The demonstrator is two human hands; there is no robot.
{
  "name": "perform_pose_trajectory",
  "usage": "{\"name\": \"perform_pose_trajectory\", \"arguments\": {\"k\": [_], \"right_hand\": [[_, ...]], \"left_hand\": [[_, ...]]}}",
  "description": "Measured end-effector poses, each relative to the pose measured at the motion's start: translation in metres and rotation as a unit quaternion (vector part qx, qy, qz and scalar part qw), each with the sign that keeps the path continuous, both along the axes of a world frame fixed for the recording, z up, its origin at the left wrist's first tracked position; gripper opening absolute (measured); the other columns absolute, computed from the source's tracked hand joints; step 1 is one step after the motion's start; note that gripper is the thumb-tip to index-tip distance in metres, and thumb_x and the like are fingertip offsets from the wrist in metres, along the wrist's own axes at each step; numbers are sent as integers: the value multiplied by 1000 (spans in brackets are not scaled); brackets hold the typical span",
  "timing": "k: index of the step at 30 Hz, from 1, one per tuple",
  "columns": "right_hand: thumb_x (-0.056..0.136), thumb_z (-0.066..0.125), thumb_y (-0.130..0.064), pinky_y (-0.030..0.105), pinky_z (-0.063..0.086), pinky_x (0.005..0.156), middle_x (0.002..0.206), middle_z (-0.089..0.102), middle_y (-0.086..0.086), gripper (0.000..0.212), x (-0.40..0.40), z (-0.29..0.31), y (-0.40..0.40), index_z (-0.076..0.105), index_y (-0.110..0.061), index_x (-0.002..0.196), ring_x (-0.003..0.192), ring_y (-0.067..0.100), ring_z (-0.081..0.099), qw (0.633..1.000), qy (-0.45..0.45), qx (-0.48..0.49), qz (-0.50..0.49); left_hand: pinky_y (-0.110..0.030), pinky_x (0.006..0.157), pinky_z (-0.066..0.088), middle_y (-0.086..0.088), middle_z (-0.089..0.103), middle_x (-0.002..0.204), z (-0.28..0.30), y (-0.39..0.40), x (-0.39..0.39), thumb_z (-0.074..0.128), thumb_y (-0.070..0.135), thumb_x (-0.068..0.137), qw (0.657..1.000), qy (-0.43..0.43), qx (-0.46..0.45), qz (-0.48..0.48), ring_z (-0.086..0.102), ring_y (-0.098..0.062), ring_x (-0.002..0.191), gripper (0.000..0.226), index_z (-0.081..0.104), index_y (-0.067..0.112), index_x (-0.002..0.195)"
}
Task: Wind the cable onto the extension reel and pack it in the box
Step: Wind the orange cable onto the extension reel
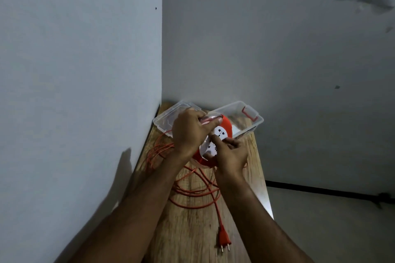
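An orange extension reel [225, 124] with a white socket face is held above the wooden table [192, 230]. My left hand [189, 132] grips its clear handle at the top. My right hand [229, 153] holds the reel's lower edge, a finger on the socket face. Loose orange cable [192, 192] lies in loops on the table under the hands and to their left. Its two-pin orange plug [223, 239] rests near the front of the table. A clear plastic box [250, 123] with a red latch stands open behind the reel, against the wall.
The clear lid [166, 117] lies to the left of the box in the corner. Walls close in on the left and behind. The narrow table's right edge drops to the floor.
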State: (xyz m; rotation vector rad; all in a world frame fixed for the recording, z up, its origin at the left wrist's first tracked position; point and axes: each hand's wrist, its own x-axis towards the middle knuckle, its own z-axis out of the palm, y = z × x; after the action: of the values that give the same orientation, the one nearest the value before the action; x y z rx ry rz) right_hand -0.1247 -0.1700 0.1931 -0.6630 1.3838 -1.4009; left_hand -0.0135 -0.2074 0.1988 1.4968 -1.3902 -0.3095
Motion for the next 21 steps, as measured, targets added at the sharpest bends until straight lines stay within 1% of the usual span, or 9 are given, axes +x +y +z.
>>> {"name": "perform_pose_trajectory", "arguments": {"k": [2,3,5,7,9,12,16,18,21], "right_hand": [[79,86,-17,22,60,67,100,73,-1,34,-11,4,10,65,-18,105,89,15,73,970,220,-105,17],[82,83,-20,14,54,65,99,74,-3,30,-19,4,16,67,-19,107,83,10,72,915,358,-184,14],[87,78,-25,18,52,67,104,75,-1,30,-30,-1,20,68,-19,115,81,12,70,779,551,-299,28],[91,71,-32,25,51,64,113,71,5,43,-34,-10,20,60,-21,132,89,20,68,688,655,-301,88],[98,61,-38,24,48,55,118,67,8,58,-33,-12,18,42,-28,151,82,20,66,642,702,-274,143],[102,52,-43,27,48,56,109,68,11,70,-34,-11,17,17,-33,162,72,18,65,626,708,-257,200],[91,66,-43,28,56,63,89,76,2,69,-40,-8,4,39,-37,154,72,18,70,619,709,-278,190],[80,76,-38,32,59,67,85,78,2,65,-38,-10,1,56,-36,142,73,20,73,652,685,-294,137],[76,78,-41,34,61,77,85,78,-1,63,-30,-18,3,62,-36,137,75,15,73,723,626,-270,115]], "left_hand": [[-31,56,53,7,73,65,-3,-5,11,70,64,80,998,57,12,-19,66,-7,58,48,77,17,71],[-35,57,54,6,72,63,-4,-8,15,71,64,79,997,73,19,-25,67,-9,57,49,76,18,67],[-36,54,52,5,67,55,-2,-11,19,75,61,78,997,64,32,-23,62,-11,51,49,67,19,55],[-38,54,53,3,66,54,1,-14,15,80,58,78,997,53,59,-25,62,-13,50,49,64,19,53],[-43,61,60,1,71,62,0,-17,14,79,63,75,994,64,80,-35,69,-16,58,50,71,15,62],[-44,70,62,5,77,74,-3,-19,14,72,75,71,992,58,87,-75,73,-9,71,57,80,19,76],[-45,69,63,2,77,75,-5,-15,11,73,73,71,990,51,112,-72,73,-12,68,56,79,17,77],[-45,66,62,2,76,70,-6,-14,10,74,72,71,991,52,107,-67,72,-13,64,54,77,18,70],[-39,57,58,1,70,61,-5,-13,7,76,66,74,995,36,78,-57,66,-13,57,49,70,20,59]]}}
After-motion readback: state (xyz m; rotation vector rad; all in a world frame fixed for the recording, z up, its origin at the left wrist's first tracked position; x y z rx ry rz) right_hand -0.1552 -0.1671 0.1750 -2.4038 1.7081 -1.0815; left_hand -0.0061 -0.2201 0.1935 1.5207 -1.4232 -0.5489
